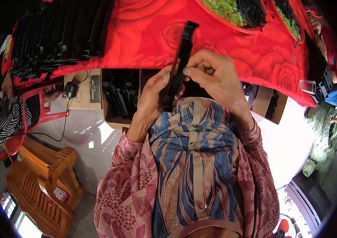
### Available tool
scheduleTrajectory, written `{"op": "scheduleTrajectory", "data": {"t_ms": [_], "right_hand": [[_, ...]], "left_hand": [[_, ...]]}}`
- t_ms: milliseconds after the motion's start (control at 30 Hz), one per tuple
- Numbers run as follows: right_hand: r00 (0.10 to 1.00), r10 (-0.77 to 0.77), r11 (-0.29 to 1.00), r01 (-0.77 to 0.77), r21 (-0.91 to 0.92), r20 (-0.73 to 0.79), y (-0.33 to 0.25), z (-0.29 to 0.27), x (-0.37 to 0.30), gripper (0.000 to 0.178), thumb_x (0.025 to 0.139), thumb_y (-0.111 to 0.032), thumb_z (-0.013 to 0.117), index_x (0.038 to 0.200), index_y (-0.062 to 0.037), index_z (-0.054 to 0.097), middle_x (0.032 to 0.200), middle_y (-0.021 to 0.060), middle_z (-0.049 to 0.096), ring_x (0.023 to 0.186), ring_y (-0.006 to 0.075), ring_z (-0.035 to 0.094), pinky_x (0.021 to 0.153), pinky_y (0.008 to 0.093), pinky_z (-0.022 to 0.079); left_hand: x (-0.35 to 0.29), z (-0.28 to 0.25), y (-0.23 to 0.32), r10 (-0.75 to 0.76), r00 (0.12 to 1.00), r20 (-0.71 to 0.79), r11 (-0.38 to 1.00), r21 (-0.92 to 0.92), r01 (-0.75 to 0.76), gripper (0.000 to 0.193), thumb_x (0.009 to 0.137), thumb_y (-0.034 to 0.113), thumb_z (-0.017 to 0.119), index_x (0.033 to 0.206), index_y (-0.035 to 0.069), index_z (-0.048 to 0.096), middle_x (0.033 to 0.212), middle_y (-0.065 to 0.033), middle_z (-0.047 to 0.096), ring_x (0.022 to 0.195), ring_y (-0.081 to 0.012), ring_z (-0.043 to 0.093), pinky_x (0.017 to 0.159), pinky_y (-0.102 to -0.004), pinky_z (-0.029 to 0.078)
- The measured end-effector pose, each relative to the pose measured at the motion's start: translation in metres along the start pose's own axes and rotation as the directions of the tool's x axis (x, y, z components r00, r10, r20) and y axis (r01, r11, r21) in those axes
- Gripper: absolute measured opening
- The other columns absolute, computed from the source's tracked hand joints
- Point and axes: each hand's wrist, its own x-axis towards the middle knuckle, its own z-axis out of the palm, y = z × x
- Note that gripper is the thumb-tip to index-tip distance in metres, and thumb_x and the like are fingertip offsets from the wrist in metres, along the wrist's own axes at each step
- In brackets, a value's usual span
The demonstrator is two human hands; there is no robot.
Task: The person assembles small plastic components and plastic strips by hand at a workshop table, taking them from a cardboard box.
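A long, narrow black plastic part (179, 65) stands tilted before my body, its upper end over the red tablecloth. My left hand (155, 91) is closed around its lower half, thumb along its side. A small orange-yellow spot (176, 66) shows on the part beside the thumb. My right hand (214, 77) has thumb and forefinger pinched against the part's right edge, the other fingers curled. Whatever is between those fingertips is hidden.
Stacked black parts (57, 35) lie at the table's far left. Red trays (235, 27) at the back right hold small green and black pieces. Below the table edge is a cardboard box (113, 125) of black parts. Other people sit at both sides.
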Motion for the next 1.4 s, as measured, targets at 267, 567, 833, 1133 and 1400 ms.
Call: {"op": "scheduleTrajectory", "data": {"t_ms": [267, 567, 833, 1133, 1400], "right_hand": [[1.0, 0.03, 0.958, -0.029, 0.286, -0.001, -0.021, -0.008, -0.02, 0.007, 0.088, -0.005, 0.065, 0.091, 0.0001, 0.062, 0.07, -0.0024, 0.057, 0.06, 0.0011, 0.049, 0.052, 0.0176, 0.038], [0.993, 0.028, 0.91, 0.022, 0.415, -0.114, -0.008, 0.001, -0.018, 0.009, 0.088, -0.002, 0.066, 0.095, 0.0008, 0.063, 0.07, -0.0011, 0.059, 0.057, 0.0022, 0.051, 0.048, 0.0176, 0.036], [0.992, 0.095, 0.884, -0.045, 0.466, -0.083, 0.0, 0.013, -0.014, 0.01, 0.088, -0.006, 0.067, 0.096, 0.0002, 0.064, 0.068, 0.0004, 0.061, 0.057, 0.0029, 0.052, 0.047, 0.0174, 0.036], [0.997, 0.023, 0.868, 0.013, 0.496, -0.067, 0.01, -0.002, -0.01, 0.01, 0.09, -0.007, 0.065, 0.096, 0.0014, 0.064, 0.068, 0.0007, 0.059, 0.057, 0.0039, 0.051, 0.047, 0.0187, 0.038], [0.999, 0.048, 0.898, -0.049, 0.438, 0.013, 0.014, -0.017, -0.01, 0.012, 0.088, -0.006, 0.067, 0.092, 0.0048, 0.063, 0.07, 0.0028, 0.061, 0.053, 0.005, 0.053, 0.044, 0.0199, 0.039]], "left_hand": [[-0.004, 0.01, -0.002, 0.265, 0.958, 0.104, 0.964, -0.038, -0.263, 0.048, 0.081, 0.001, 0.069, 0.125, 0.004, 0.053, 0.114, -0.0137, 0.062, 0.116, -0.0248, 0.056, 0.106, -0.038, 0.04], [-0.017, 0.026, 0.003, 0.366, 0.905, -0.219, 0.753, 0.641, -0.149, 0.048, 0.082, -0.001, 0.071, 0.128, 0.001, 0.055, 0.113, -0.0135, 0.06, 0.088, -0.0176, 0.066, 0.081, -0.0261, 0.053], [-0.009, 0.03, -0.001, 0.494, 0.868, -0.05, 0.695, 0.622, -0.361, 0.063, 0.085, -0.002, 0.068, 0.141, 0.004, 0.041, 0.115, -0.013, 0.06, 0.089, -0.0167, 0.065, 0.08, -0.0293, 0.057], [-0.007, 0.033, -0.002, 0.332, 0.931, 0.152, 0.837, 0.408, -0.366, 0.097, 0.075, -0.005, 0.073, 0.153, 0.007, 0.016, 0.128, -0.0152, 0.054, 0.098, -0.0239, 0.063, 0.082, -0.0324, 0.054], [-0.006, 0.022, 0.001, 0.153, 0.975, 0.162, 0.987, -0.073, -0.143, 0.085, 0.085, 0.036, 0.054, 0.151, -0.001, 0.016, 0.143, -0.0272, 0.039, 0.1, -0.044, 0.062, 0.074, -0.0375, 0.055]]}}
